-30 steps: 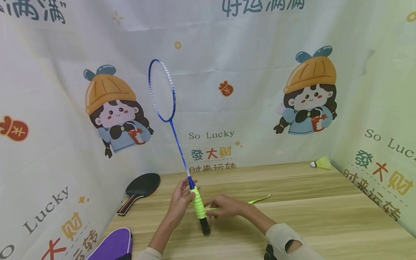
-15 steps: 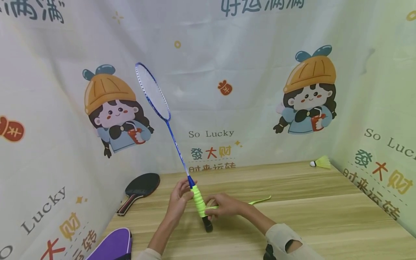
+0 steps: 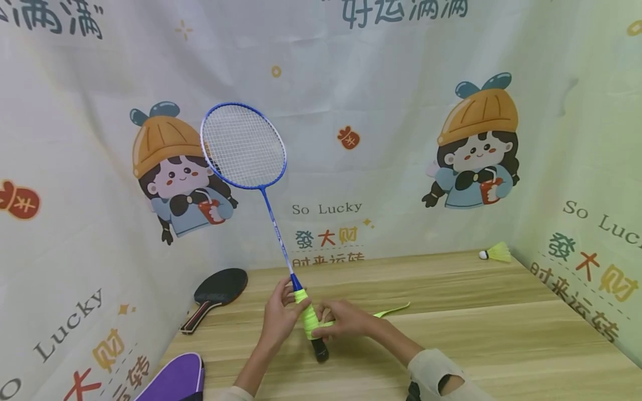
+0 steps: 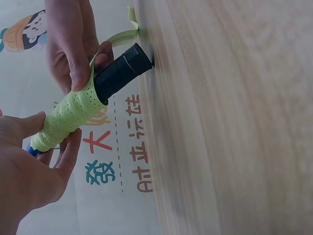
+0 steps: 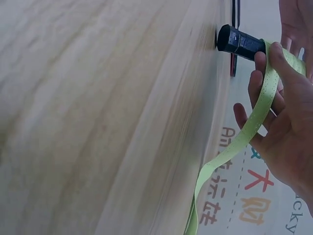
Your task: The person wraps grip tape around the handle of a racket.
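Note:
A blue and white badminton racket (image 3: 244,146) leans upward with its head high and its butt low, close over the wooden table. Yellow-green perforated grip tape (image 4: 73,111) winds round most of its handle. The black lower end of the handle (image 4: 122,71) is bare. My left hand (image 3: 278,316) grips the wrapped handle near the blue cone, thumb in front and fingers behind. Near the lower edge of the wrapping, my right hand (image 3: 346,319) pinches the tape against the handle. The tape's loose tail (image 5: 234,145) runs past the right palm and down to the table.
On the table's left lies a black table tennis paddle (image 3: 220,287), with a purple case (image 3: 173,379) nearer the front. A yellow shuttlecock (image 3: 495,252) lies at the back right corner. Printed cloth walls (image 3: 391,139) stand behind the table and at both sides.
The racket has turned about its length: its head was nearly edge-on and now shows its strings broadly. Both hands stay at the handle, and the tape's loose end has shifted slightly left.

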Demonstrator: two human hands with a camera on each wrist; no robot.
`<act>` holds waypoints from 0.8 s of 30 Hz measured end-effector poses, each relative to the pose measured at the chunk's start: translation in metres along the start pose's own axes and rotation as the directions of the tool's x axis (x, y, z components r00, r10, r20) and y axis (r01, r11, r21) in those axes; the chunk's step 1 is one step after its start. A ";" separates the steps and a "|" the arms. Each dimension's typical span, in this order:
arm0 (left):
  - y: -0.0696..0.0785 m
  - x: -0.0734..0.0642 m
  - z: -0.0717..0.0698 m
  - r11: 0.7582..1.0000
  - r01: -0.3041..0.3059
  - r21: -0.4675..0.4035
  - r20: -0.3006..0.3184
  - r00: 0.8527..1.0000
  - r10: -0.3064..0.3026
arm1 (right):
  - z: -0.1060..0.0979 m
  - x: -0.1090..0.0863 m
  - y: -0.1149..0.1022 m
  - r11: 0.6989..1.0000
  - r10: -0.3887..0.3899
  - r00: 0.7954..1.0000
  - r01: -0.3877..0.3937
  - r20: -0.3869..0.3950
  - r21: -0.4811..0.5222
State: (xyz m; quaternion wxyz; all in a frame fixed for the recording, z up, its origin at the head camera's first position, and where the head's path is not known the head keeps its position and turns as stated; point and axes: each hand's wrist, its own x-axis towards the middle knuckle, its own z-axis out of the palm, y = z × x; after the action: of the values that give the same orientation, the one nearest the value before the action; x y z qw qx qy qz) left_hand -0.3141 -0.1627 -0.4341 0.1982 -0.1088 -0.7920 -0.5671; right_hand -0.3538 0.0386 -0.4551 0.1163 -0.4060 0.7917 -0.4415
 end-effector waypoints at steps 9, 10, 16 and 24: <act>-0.001 -0.002 -0.005 1.000 -0.004 -0.026 0.036 0.999 0.005 | -0.008 -0.008 0.008 0.996 -0.072 0.997 0.073 0.012 -0.055; -0.002 -0.002 -0.005 1.000 0.000 -0.030 0.041 0.999 0.001 | -0.009 -0.009 0.009 0.995 -0.078 0.997 0.079 0.015 -0.062; -0.003 -0.003 -0.005 0.999 0.021 -0.048 0.085 0.996 -0.017 | -0.008 -0.012 0.008 0.991 -0.091 0.996 0.093 0.019 -0.099; 0.004 -0.001 -0.010 0.998 0.033 -0.059 0.141 0.990 -0.024 | -0.010 -0.006 0.004 0.969 -0.109 0.993 0.115 0.042 -0.219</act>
State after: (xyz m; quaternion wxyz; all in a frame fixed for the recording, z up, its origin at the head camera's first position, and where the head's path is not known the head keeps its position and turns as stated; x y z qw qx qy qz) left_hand -0.3096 -0.1710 -0.4278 0.1306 -0.1429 -0.7876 -0.5849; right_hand -0.3575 0.0504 -0.4538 0.0569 -0.4668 0.8100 -0.3504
